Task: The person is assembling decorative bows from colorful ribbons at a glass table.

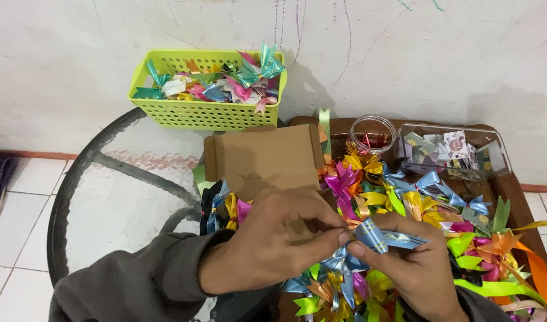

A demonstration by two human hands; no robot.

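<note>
Both hands pinch a light blue ribbon bow (378, 237) above the heap of coloured bows (416, 209) on the brown tray (512, 185), left hand (273, 238) and right hand (410, 262) gripping so narrowly it could slip into the heap, while the green basket (196, 113) on the glass table's (124, 197) far edge holds finished bows, the clear jar (372, 134) small red pieces.

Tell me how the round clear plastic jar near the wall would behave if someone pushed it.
The round clear plastic jar looks light, holding only small red pieces, so it would probably slide easily. It stands upright and squat, so tipping seems unlikely; on its side it could roll.
</note>
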